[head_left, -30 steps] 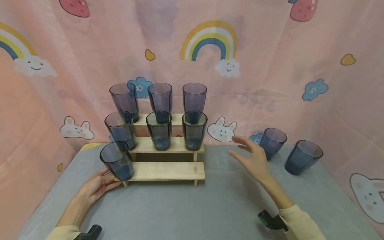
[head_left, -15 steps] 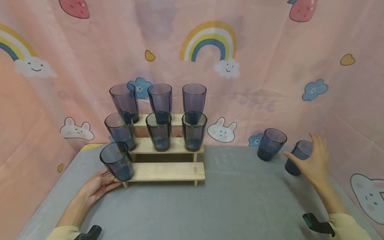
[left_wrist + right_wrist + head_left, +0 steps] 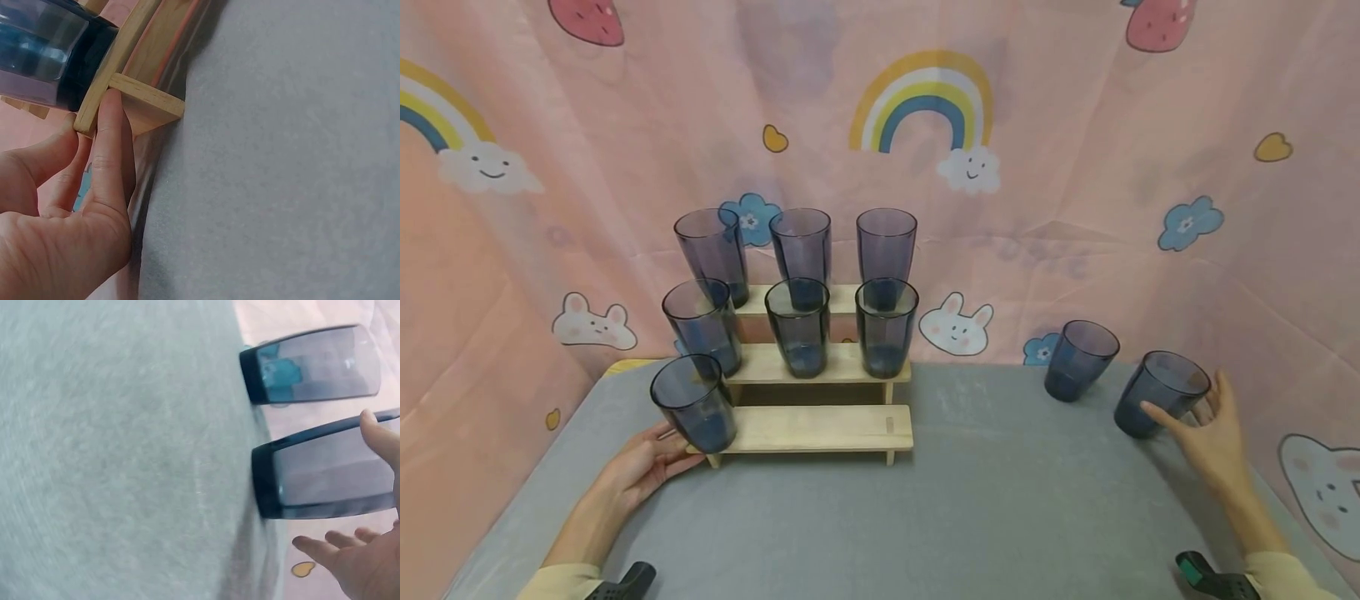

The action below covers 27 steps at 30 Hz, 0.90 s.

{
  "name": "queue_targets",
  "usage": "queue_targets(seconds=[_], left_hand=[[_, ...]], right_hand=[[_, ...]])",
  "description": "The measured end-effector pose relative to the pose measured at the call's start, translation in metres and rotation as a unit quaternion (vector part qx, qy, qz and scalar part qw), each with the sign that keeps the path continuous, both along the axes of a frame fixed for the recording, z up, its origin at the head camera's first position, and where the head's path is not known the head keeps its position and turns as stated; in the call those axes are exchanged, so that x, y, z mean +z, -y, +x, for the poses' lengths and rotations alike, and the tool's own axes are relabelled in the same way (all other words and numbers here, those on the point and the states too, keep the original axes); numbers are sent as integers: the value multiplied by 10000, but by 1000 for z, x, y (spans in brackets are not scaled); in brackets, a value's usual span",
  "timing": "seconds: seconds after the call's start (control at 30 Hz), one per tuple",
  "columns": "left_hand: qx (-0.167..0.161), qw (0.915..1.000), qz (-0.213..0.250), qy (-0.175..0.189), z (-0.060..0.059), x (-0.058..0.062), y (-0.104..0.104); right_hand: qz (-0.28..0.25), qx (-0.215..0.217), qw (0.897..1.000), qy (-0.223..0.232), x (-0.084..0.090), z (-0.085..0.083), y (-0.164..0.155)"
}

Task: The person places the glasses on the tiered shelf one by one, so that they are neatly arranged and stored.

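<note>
At the left end of a three-tier wooden stand point(image 3: 823, 427), my left hand point(image 3: 638, 468) grips the edge of the lowest shelf. In the left wrist view, the thumb point(image 3: 53, 147) is at the board's end and a finger lies under it. One blue-tinted drinking glass point(image 3: 694, 406) stands on that shelf, just above this hand. Over on the right, my right hand point(image 3: 1212, 437) is spread around another blue drinking glass point(image 3: 1157, 392). Its thumb is in front of the glass, while the other fingers look apart from it in the right wrist view point(image 3: 369, 562).
The middle shelf point(image 3: 842, 360) and the top shelf point(image 3: 760, 300) each carry three similar glasses. Left of the right hand's glass stands one more glass point(image 3: 1078, 360) on the grey tabletop point(image 3: 970, 500). A pink printed curtain point(image 3: 1060, 125) hangs behind.
My right hand has moved right, across the front of the two loose glasses, to the far right one, and now lowers beside it. The left hand and the stand stay put.
</note>
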<state>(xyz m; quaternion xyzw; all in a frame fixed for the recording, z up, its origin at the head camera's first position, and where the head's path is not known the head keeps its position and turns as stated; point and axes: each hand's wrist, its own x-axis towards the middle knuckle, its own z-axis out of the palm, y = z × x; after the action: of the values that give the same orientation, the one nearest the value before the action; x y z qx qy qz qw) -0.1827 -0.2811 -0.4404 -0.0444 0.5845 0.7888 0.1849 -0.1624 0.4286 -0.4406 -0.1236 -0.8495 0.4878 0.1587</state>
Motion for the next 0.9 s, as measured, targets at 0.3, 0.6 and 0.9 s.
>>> queue_targets(seconds=[0.3,0.6,0.9], left_hand=[[-23,10000,15,24,1,-1,-1],[-105,9998,158,30,-2,1,-1],[-112,9998,175,58,-1,2,0]], right_hand=[[118,-156,9993,-325,-11,-5,-5],[-5,-168,9996,-208,-8,7,1],[419,-256,9977,-469,2,21,20]])
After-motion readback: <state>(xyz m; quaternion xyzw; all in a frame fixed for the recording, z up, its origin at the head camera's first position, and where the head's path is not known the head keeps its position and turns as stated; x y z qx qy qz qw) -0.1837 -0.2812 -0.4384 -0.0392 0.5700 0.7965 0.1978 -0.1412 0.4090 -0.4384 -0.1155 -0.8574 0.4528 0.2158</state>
